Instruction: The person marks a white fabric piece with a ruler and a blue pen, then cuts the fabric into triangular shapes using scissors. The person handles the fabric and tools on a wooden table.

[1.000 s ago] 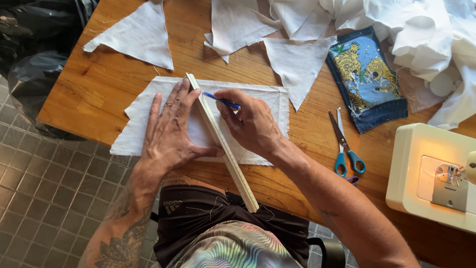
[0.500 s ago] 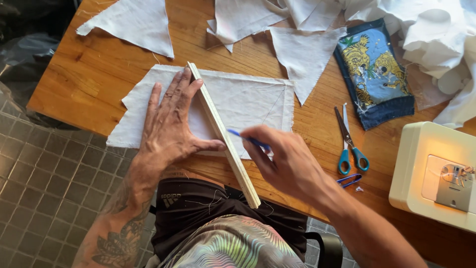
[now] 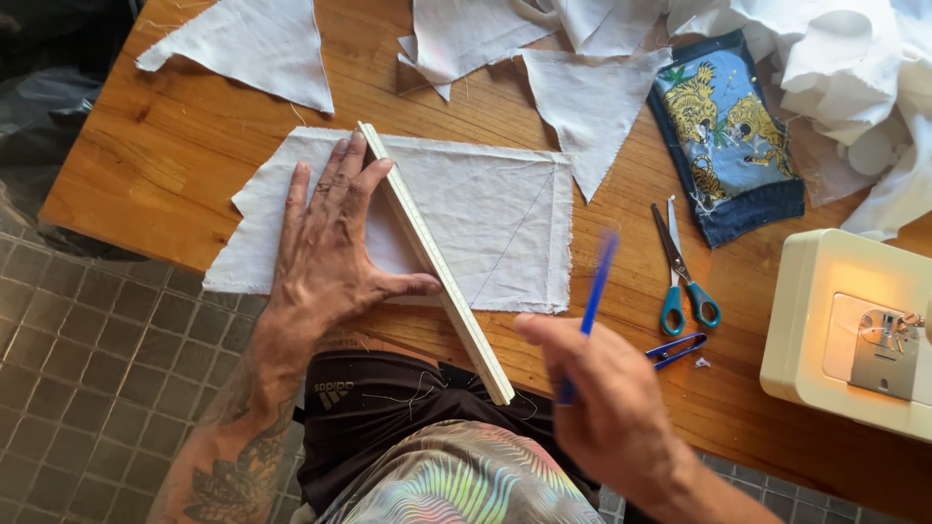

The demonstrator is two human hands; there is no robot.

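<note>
My right hand [image 3: 607, 408] grips a blue pen [image 3: 588, 311], blurred, its tip pointing up and away from me, its length nearly upright in view, off the cloth near the table's [image 3: 146, 165] front edge. My left hand [image 3: 330, 252] lies flat, fingers spread, holding nothing but pressing a pale wooden ruler [image 3: 432, 257] against the white fabric rectangle [image 3: 485, 213]. The ruler runs diagonally from upper left to lower right, overhanging the edge. Blue-handled scissors [image 3: 680, 272] lie to the right.
</note>
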